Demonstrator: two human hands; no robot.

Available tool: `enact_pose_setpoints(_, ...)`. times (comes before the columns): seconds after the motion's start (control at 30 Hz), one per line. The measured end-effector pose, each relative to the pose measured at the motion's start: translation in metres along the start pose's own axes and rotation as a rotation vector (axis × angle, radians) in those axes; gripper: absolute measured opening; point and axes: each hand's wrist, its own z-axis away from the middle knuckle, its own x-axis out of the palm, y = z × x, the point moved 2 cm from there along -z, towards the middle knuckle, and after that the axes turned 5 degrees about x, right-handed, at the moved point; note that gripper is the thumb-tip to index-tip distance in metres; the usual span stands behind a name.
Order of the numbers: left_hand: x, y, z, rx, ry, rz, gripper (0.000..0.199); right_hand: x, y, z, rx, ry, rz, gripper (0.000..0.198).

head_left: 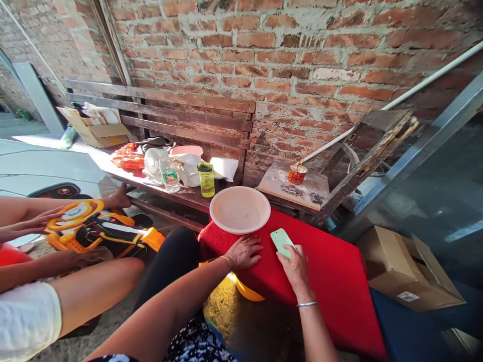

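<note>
Patterned clothing, cut off; left hand spread flat on red cloth; right hand pinching green slab, partly hidden.

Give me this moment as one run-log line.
left hand: flat on red cloth, beside basin | right hand: holding flat green piece | bench: yellow-green bottle, white fan

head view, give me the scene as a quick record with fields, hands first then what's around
left hand: palm down on the bright red cloth, holding nothing
right hand: holds a flat pale-green rounded rectangle over the cloth
beyond left hand: round pale-pink basin
dark wooden slatted bench: yellow-green plastic bottle and clear plastic bottle with green label, among other items
far right: brown cardboard box
co-worker: seated at left, hand at a yellow toy wheel
</note>
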Motion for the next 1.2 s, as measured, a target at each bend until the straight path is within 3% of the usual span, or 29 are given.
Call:
enact_pose_setpoints(0.1, 0.001, -0.001, 0.001, 0.003, -0.002, 0.007, 0.039, 0.002, -0.002, -0.005, 0.011, -0.025, 0.020, 0.025)
enact_pose_setpoints(0.2, 0.002, -0.002, 0.001, -0.001, -0.005, 0.010, 0.039, -0.016, 0.025, -0.010, 0.109, -0.008, 0.066, 0.029)
enact_pose_setpoints(0.27, 0.003, -0.003, 0.001, -0.004, -0.009, 0.011, 0.040, -0.036, 0.059, -0.011, 0.273, 0.017, 0.119, 0.037)
enact_pose_setpoints(0.4, 0.003, -0.002, 0.001, -0.007, -0.006, 0.007, 0.040, -0.078, 0.138, 0.001, 0.764, 0.073, 0.220, 0.060)
enact_pose_setpoints(0.53, 0.002, -0.001, 0.000, -0.005, -0.008, 0.012, 0.039, -0.097, 0.176, 0.014, 0.953, 0.162, 0.197, 0.069)
enact_pose_setpoints(0.63, 0.001, 0.000, -0.001, -0.008, -0.013, 0.022, 0.040, -0.089, 0.162, 0.012, 0.891, 0.184, 0.137, 0.070)
enact_pose_setpoints(0.77, 0.000, 0.001, -0.001, -0.010, -0.008, 0.017, 0.039, -0.052, 0.104, 0.000, 0.528, 0.166, -0.025, 0.072)
enact_pose_setpoints(0.87, 0.000, 0.000, 0.000, -0.009, -0.005, 0.005, 0.038, -0.016, 0.055, -0.006, 0.256, 0.097, -0.117, 0.057)
enact_pose_setpoints(0.97, 0.001, -0.001, 0.001, -0.006, -0.009, -0.001, 0.039, 0.008, 0.021, -0.009, 0.076, 0.029, -0.148, 0.041)
enact_pose_setpoints(1.07, 0.001, -0.001, 0.001, -0.002, -0.015, -0.002, 0.039, 0.006, 0.019, -0.013, 0.075, 0.015, -0.122, 0.035)
enact_pose_setpoints(1.2, 0.001, -0.001, 0.000, -0.016, -0.027, 0.006, 0.039, -0.031, 0.071, -0.017, 0.325, 0.062, -0.027, 0.048)
